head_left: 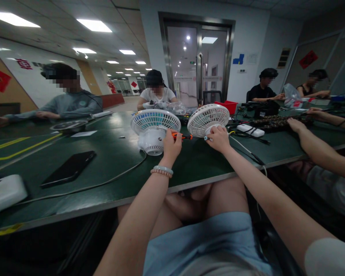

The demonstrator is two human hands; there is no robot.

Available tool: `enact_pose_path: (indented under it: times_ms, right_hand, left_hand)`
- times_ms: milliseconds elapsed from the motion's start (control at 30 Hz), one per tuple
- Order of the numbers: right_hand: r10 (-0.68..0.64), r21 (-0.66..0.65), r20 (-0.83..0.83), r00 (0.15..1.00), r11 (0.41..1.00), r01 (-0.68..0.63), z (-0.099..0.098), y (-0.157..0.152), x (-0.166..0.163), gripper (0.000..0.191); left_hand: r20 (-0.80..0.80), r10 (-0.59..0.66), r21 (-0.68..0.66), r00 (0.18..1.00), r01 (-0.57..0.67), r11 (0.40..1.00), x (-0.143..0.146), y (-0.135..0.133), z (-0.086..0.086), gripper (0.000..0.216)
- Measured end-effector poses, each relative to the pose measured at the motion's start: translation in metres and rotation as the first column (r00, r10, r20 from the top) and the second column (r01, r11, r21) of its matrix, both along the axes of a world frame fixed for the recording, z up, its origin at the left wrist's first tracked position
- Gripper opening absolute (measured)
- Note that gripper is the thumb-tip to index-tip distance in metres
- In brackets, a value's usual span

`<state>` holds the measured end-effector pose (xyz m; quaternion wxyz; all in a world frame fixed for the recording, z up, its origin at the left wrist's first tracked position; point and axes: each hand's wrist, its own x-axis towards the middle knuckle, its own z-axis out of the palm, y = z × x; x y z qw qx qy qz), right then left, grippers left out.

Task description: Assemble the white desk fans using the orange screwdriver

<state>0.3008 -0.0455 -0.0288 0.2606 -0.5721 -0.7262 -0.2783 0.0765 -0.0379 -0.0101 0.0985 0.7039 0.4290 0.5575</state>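
Two small white fans stand side by side near the table edge. The left fan (151, 142) has its round grille facing up and away, with its motor housing toward me. My left hand (172, 145) is closed on an orange-and-black screwdriver (186, 137), beside that housing. The right fan (208, 117) is tilted, its slotted grille turned partly toward me. My right hand (219, 138) is closed at the lower part of this fan, its fingers around a small piece with a pale blue end (207, 138). Whether these fingers also grip the fan is hidden.
A black phone (69, 168) and a white box (7, 191) lie to the left on the green table (115, 153). A cable runs from the left fan. At right are a white power strip (250, 130), cables and a neighbour's hands (299, 128). Other people sit across.
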Motion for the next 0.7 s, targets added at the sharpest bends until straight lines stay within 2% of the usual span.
enact_pose_path:
  times_ms: [267,467,633,700]
  right_hand:
    - [0.002,-0.012,-0.006,1.0,1.0,-0.002,0.001,-0.0011,-0.0001,0.03]
    - [0.005,-0.005,-0.01,1.0,1.0,-0.005,0.0005,-0.0008,-0.0005,0.029]
    - [0.001,-0.006,-0.015,1.0,1.0,-0.001,-0.0006,0.0005,-0.002,0.028]
    - [0.002,-0.003,-0.014,1.0,1.0,-0.002,-0.001,0.001,-0.0021,0.028]
  left_hand:
    - [-0.041,0.03,0.037,0.999,-0.028,0.999,-0.0003,0.0016,-0.0015,0.018]
    - [-0.062,0.097,0.043,0.993,-0.094,0.995,-0.0016,0.0031,-0.0004,0.025]
    - [0.008,0.01,0.01,1.0,-0.01,1.0,-0.0046,0.005,-0.0018,0.014]
    - [0.039,-0.036,0.017,0.999,0.036,0.999,-0.0046,0.0052,-0.0025,0.019]
